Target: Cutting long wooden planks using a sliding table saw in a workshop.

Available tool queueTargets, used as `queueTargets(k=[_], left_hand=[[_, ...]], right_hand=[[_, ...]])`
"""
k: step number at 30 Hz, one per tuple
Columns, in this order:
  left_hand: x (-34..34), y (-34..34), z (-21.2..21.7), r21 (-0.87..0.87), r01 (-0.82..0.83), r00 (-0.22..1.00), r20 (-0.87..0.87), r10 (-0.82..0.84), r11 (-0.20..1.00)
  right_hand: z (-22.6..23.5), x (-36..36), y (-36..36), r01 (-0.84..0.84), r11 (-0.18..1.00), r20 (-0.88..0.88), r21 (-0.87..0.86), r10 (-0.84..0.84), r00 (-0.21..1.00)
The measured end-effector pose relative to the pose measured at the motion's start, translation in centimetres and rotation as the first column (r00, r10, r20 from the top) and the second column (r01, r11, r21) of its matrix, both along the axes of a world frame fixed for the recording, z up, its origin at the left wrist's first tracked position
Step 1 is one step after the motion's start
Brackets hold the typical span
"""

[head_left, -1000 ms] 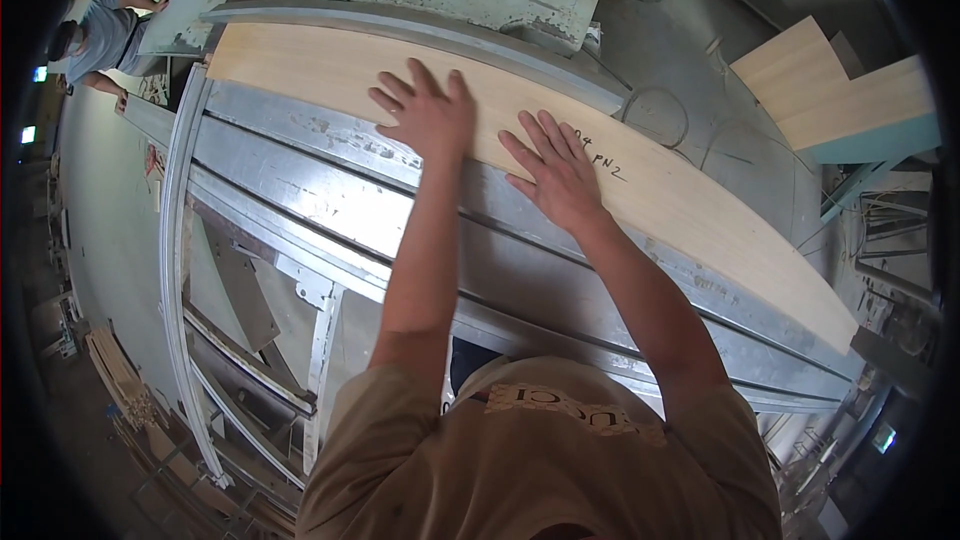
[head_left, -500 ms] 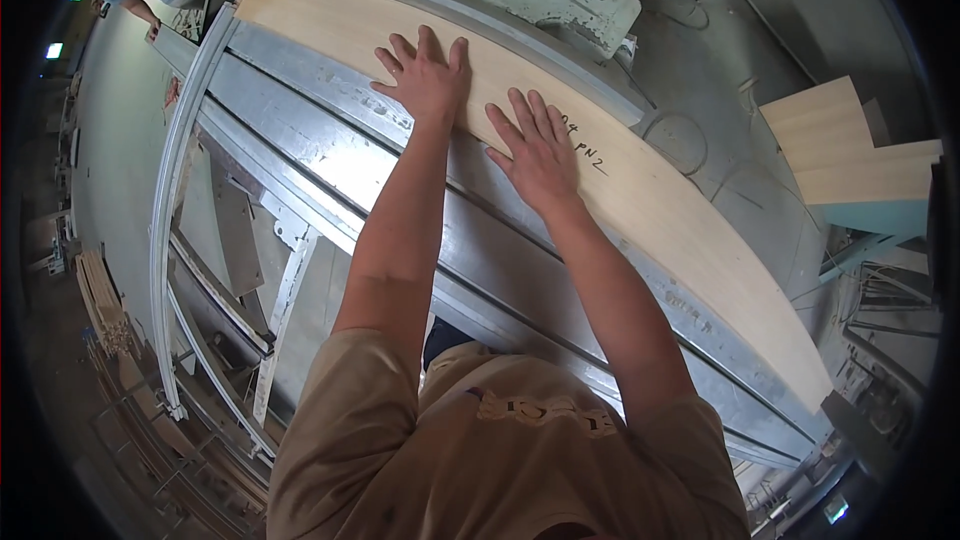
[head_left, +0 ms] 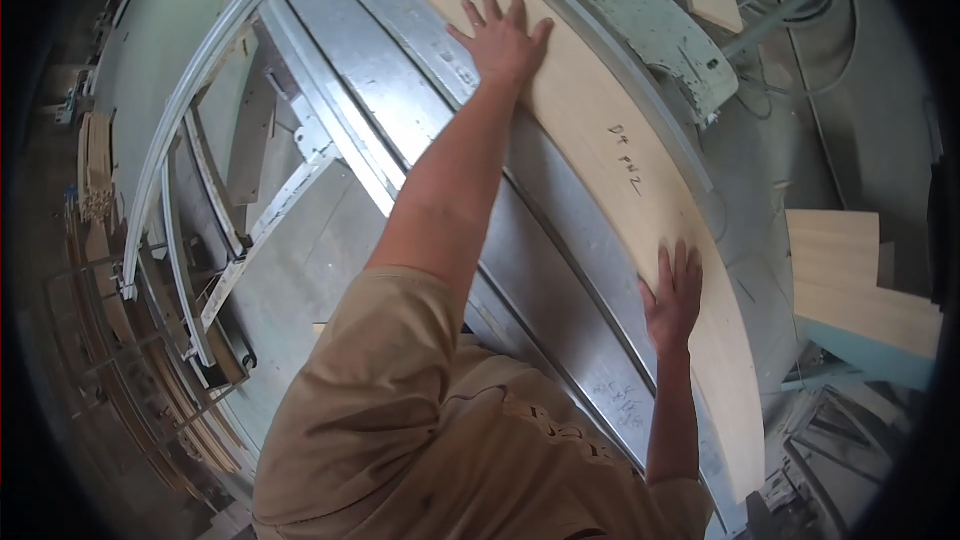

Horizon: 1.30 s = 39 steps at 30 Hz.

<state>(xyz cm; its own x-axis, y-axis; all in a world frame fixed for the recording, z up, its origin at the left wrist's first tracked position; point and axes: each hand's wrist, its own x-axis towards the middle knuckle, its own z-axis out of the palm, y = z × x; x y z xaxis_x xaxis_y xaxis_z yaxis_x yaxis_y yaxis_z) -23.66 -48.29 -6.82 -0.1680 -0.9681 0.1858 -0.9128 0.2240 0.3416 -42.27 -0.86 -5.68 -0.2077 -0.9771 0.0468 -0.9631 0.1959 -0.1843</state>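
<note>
The hands had spread apart along the long pale board lying on the metal saw desk, left hand and right hand pressing flat, fingers splayed, seemingly feeding it lengthwise, calling for steady even pressure.

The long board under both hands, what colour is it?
Pale, light-tan wood, seen in the head view.

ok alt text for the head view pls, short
Both hands press flat on a long pale wooden board lying on a grey metal saw table: the left hand far out, the right hand at the board's near edge. More pale boards are stacked to the right.
</note>
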Motion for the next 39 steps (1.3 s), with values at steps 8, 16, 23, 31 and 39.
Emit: queueTargets(k=[8,16,23,31,39], left_hand=[[0.6,-0.9,-0.7,-0.033,-0.019,0.999,0.029,0.020,0.999],[-0.9,-0.5,-0.5,-0.045,0.024,0.999,0.044,-0.022,0.999],[0.2,-1.2,-1.6,-0.050,-0.003,0.994,0.107,0.008,0.999],[-4.1,7.2,-1.3,-0.047,-0.010,0.998,0.055,0.013,0.999],[-12.2,32.0,-0.7,0.023,0.055,0.992,-0.116,-0.052,0.998]], right_hand=[[0.8,-0.9,1.0,-0.024,0.997,0.046,-0.072,0.027,0.999],[1.0,-1.7,2.1,0.018,0.996,0.061,-0.084,-0.013,0.998],[0.8,-1.5,2.4,0.034,0.996,0.110,-0.085,-0.024,0.994],[0.5,-1.9,2.5,0.035,0.996,0.099,-0.087,-0.026,0.995],[-0.4,-1.6,1.8,0.008,0.994,0.107,-0.112,0.004,0.994]])
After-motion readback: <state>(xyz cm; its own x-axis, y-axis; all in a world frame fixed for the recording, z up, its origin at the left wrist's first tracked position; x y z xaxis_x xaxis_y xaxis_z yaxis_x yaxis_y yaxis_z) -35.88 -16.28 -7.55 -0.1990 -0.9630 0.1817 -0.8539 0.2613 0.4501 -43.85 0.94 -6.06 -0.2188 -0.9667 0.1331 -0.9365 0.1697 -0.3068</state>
